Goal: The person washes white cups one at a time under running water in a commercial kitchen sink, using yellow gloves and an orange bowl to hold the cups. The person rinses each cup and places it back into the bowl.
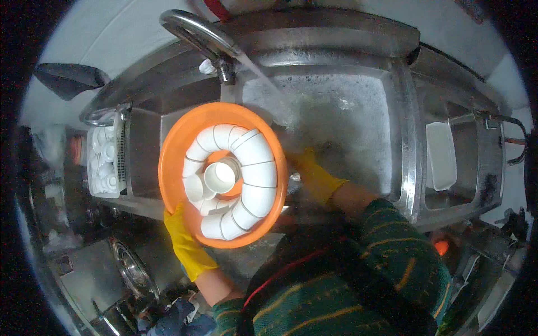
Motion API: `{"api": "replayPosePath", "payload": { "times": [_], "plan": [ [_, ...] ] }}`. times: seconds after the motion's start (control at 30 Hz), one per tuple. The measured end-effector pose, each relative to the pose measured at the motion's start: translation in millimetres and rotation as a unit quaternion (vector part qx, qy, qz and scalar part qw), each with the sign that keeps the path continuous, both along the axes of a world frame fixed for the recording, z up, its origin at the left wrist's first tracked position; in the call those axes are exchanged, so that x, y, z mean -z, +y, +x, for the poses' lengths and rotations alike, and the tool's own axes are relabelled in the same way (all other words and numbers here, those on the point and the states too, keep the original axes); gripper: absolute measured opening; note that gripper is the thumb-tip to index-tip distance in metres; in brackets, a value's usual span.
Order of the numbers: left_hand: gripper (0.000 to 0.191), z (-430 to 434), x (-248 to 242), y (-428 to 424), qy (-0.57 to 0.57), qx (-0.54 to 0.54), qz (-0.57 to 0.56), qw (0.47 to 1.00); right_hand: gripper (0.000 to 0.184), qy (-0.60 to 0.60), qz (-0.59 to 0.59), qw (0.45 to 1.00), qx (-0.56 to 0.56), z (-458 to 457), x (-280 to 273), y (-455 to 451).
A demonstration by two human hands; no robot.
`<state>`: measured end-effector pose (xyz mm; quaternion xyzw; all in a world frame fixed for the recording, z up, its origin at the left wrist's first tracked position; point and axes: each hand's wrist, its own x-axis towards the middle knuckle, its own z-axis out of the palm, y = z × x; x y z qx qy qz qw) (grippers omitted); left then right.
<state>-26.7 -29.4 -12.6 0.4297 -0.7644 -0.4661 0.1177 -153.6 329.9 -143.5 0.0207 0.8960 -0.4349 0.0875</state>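
Observation:
An orange plastic basin [174,147] stands at the left of the middle sink, holding white cups [258,180] nested in a curved row, with a few more cups inside the ring. My left hand [185,243], in a yellow rubber glove, grips the basin's lower left rim. My right hand [317,176], gloved in yellow too, is at the basin's right side over the sink; its fingers are blurred by steam and partly hidden, so its hold cannot be told. From the metal faucet [201,31] a stream of water runs into the steaming sink [328,109].
At the left, a white rack [105,193] of white dishes stands beside another sink basin [145,151]. A white rectangular container [441,155] lies in the right-hand sink. A round metal object [130,269] is at the lower left. Metal ledges divide the sinks.

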Motion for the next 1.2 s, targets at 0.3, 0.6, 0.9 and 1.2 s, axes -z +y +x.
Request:
{"api": "replayPosePath", "payload": {
  "times": [0.3, 0.6, 0.9, 1.2],
  "plan": [
    [0.052, 1.1, 9.9, -9.2, -0.009, 0.002, -0.029, 1.0, 0.096, 0.329, -0.055, 0.94, 0.067, -74.0, -2.2, 4.0],
    [0.045, 0.5, 8.5, -7.2, 0.069, 0.003, 0.063, 0.996, 0.069, 0.278, -0.042, 0.949, 0.144, -90.2, -21.3, 8.0],
    [0.045, -5.6, -3.9, 3.1, 0.064, -0.014, 0.09, 0.994, 0.032, -0.194, -0.705, 0.648, 0.211, -98.6, -26.6, 15.3],
    [0.043, -7.8, -2.3, 10.4, 0.054, -0.03, 0.066, 0.996, 0.051, -0.23, -0.852, 0.413, 0.225, -101.9, -8.0, -0.7]
  ]
}}
